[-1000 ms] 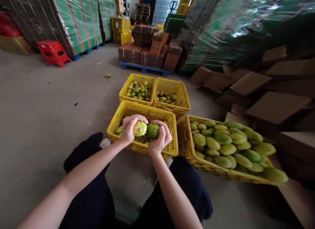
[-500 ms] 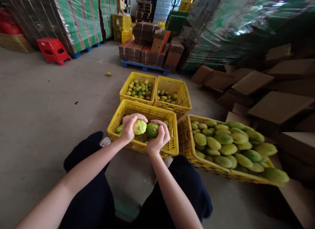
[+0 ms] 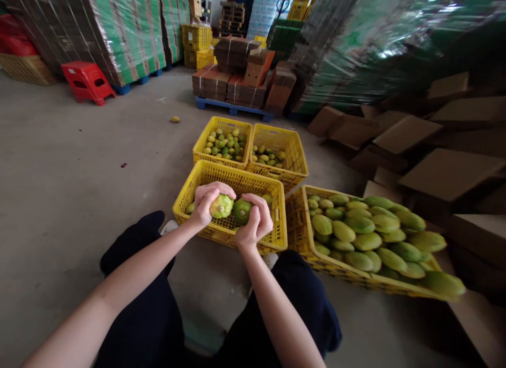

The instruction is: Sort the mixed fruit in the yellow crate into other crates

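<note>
Over the near yellow crate (image 3: 233, 170), my left hand (image 3: 206, 202) is wrapped round a bumpy yellow-green fruit (image 3: 222, 206). Beside it, my right hand (image 3: 256, 219) grips a darker green fruit (image 3: 242, 211). The two fruits are side by side, their stem ends toward me; whether they touch is hard to tell. A few green and yellow fruits (image 3: 190, 207) show in the crate around my hands. Part of the crate's inside is hidden by my hands.
Two yellow crates (image 3: 279, 172) with small fruits stand just beyond. At the right a yellow crate (image 3: 294, 220) is heaped with larger green fruits (image 3: 367, 241). Cardboard boxes (image 3: 450, 173) lie further right. A red stool (image 3: 87, 82) and one loose fruit (image 3: 175, 119) are on the floor.
Both fruits have shifted slightly left with my hands, and the yellow-green one appears turned a little. Both hands still hold their fruits.
</note>
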A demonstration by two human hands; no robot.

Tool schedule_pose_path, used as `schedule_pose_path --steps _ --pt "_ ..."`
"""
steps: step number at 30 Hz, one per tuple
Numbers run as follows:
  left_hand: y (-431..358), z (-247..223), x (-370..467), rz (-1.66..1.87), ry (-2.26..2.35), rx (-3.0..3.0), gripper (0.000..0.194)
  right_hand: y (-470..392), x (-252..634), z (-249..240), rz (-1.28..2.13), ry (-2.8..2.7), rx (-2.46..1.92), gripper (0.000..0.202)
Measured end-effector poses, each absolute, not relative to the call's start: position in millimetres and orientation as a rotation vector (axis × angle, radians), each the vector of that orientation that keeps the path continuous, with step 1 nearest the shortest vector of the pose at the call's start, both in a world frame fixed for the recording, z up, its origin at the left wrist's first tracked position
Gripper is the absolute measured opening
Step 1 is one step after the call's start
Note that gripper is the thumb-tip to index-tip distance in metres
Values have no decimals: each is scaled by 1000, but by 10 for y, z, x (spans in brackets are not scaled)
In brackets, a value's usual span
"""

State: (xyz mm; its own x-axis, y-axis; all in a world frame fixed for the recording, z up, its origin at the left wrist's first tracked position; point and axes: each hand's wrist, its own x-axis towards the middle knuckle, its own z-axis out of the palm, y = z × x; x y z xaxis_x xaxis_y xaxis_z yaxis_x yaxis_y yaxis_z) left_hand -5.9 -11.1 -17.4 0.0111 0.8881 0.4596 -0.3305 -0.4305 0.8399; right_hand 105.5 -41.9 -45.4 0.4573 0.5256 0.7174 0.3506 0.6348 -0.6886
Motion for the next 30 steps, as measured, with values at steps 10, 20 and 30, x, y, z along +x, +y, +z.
schedule_pose_path --steps 10,20,30 --pt "-125 -213 -76 1615 649 1314 43 -408 1064 -481 113 -1180 -1007 32" --pt "-128 -212 -88 1579 642 1320 38 -392 1040 -431 162 -1115 -990 25" --pt "-92 -251 -22 1503 842 1174 43 -363 1002 -419 471 -863 -1073 43"
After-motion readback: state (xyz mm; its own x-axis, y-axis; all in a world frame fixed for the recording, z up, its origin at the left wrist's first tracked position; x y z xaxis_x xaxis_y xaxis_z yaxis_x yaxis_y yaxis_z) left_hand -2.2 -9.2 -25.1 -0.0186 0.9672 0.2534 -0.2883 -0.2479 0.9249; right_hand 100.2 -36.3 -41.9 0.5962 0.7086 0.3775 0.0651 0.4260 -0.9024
